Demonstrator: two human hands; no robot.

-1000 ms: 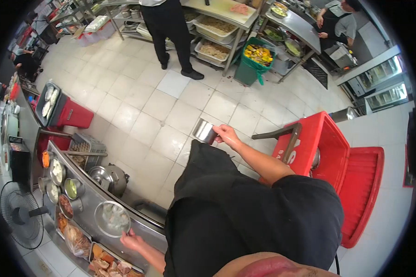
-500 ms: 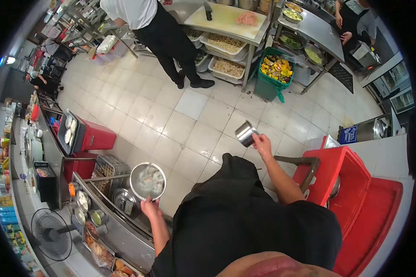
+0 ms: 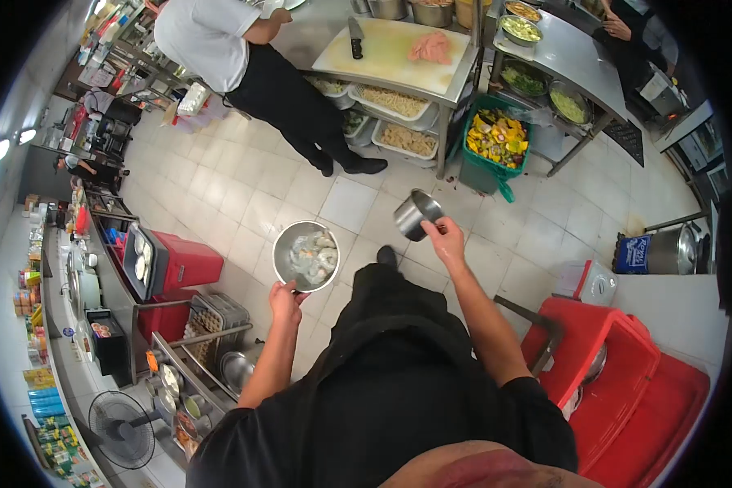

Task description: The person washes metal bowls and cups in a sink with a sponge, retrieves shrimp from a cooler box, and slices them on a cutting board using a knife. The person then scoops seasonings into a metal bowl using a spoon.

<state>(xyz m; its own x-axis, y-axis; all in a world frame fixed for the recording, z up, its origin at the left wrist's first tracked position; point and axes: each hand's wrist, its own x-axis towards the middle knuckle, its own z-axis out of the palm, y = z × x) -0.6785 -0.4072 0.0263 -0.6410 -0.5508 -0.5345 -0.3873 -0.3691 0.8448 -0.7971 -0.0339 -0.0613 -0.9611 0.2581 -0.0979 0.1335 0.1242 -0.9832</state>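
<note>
My left hand grips the near rim of a round metal bowl. Pale, wet pieces that look like raw shrimp lie inside it. My right hand is closed on a small, straight-sided steel pot, held tilted with its opening facing up. I cannot see what is inside the pot. Both vessels are held over the tiled floor in front of my body, apart from each other.
Ahead stands a steel table with a cutting board, a knife and pink meat. A person in white works there. A green bin holds yellow scraps. Red coolers and a counter line my left; a red bin is right.
The bowl has moved right and up, away from the left counter. The pot has shifted slightly left and up, so the two are closer together. My view has turned, and a foot now shows ahead.
</note>
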